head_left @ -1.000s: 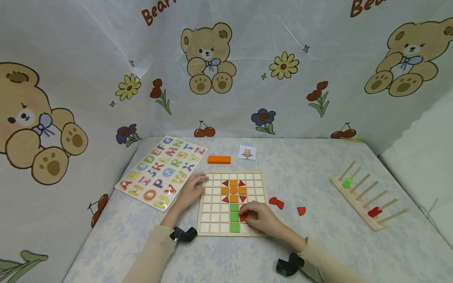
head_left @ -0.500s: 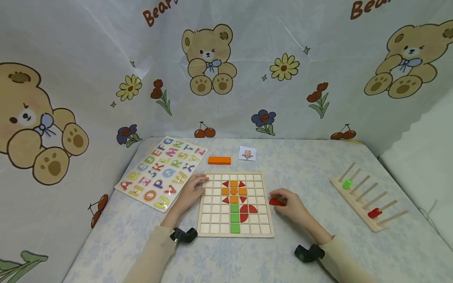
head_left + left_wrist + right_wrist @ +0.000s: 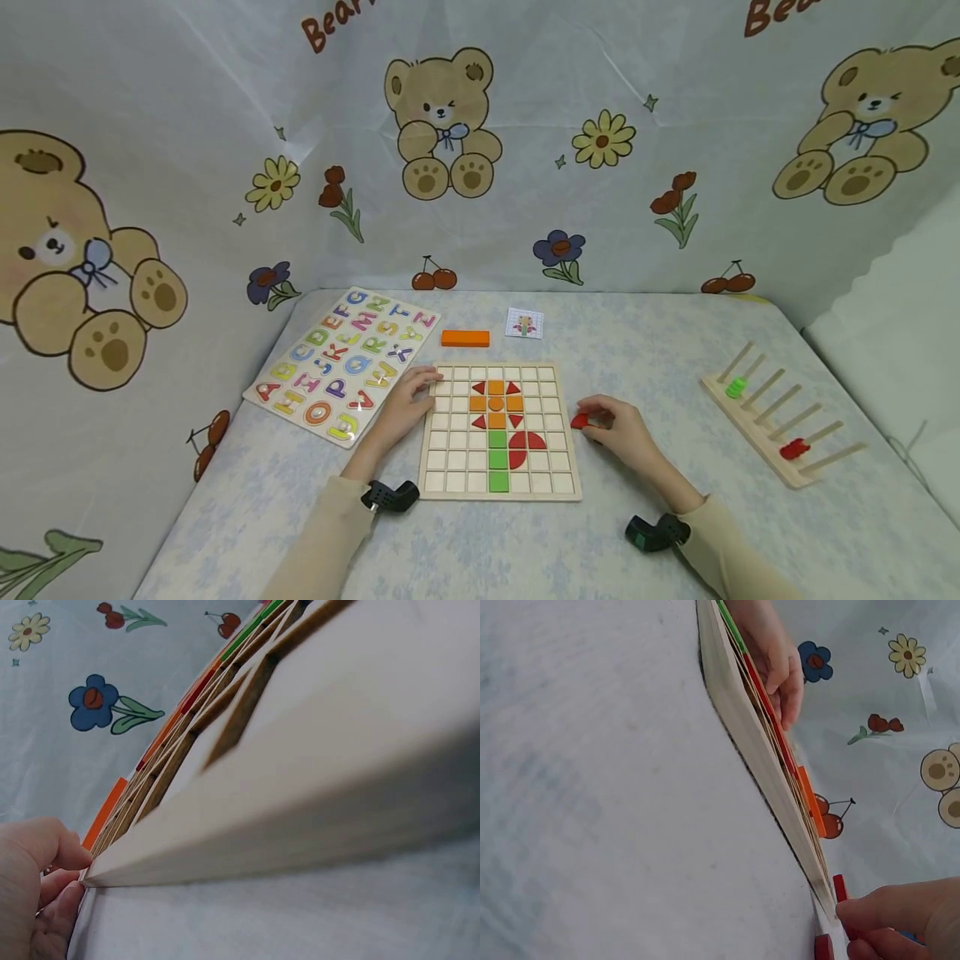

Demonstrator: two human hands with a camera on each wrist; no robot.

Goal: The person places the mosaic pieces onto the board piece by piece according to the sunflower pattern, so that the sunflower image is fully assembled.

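Pinching 1 small red wooden piece just off the right edge of the square wooden grid board.

Pale floral tabletop carries everything; the grid board lies at its middle, with orange, red and green tiles set in a flower pattern. At the far left lies the wooden alphabet puzzle board with coloured letters; at the far right, well apart, the wooden peg rack bearing green and red rings. Left hand rests on the grid board's left edge, fingers loosely curved against it. Right hand grips the red piece between thumb and fingertips, near the tabletop. Behind the board lie an orange rectangular block and a small pattern card.
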